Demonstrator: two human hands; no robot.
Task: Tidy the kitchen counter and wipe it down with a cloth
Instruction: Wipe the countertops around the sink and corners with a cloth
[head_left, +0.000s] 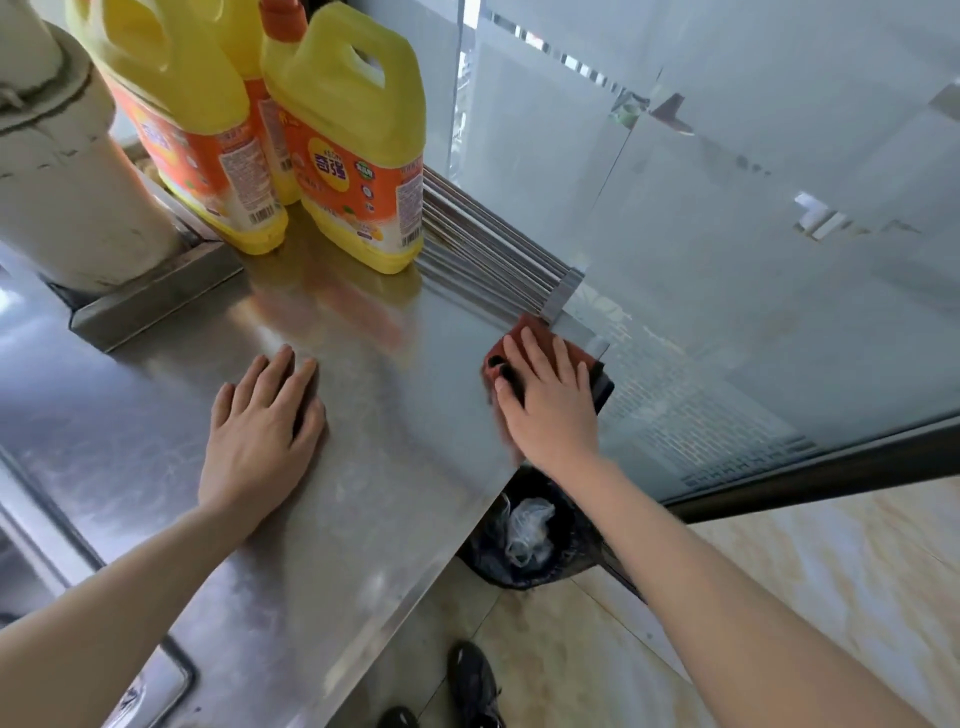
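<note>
Seen from above, a person leans over a steel counter (363, 493) with both bare forearms stretched forward. The right hand (550, 400) lies flat on a red cloth (527, 332) at the counter's far right corner, fingers spread and pressing down on it rather than pinching it; the thumb sits at the cloth's left edge. A darker layer of the cloth shows under the hand on its right side, at the counter's edge. The left hand (265, 421) rests palm down on the bare steel, well apart from the cloth, fingers loosely together and holding nothing.

Just beyond the cloth, a rack of metal rods (488, 244) runs along the back of the counter toward the corner. Beside the rack's far end stand yellow detergent jugs (358, 171) with orange labels, upright and close together, their reflection smeared across the shiny surface in front of them. To their left a pale, scuffed pipe (67, 197) rises behind a low steel ledge (156, 296). Frosted glass panels (727, 234) close off the space to the right of the counter.

Below the counter's corner, a black bin (566, 566) holds a crumpled clear plastic bag (527, 530). A dark shoe (475, 686) shows on the tiled floor (805, 571) near the bottom edge.
</note>
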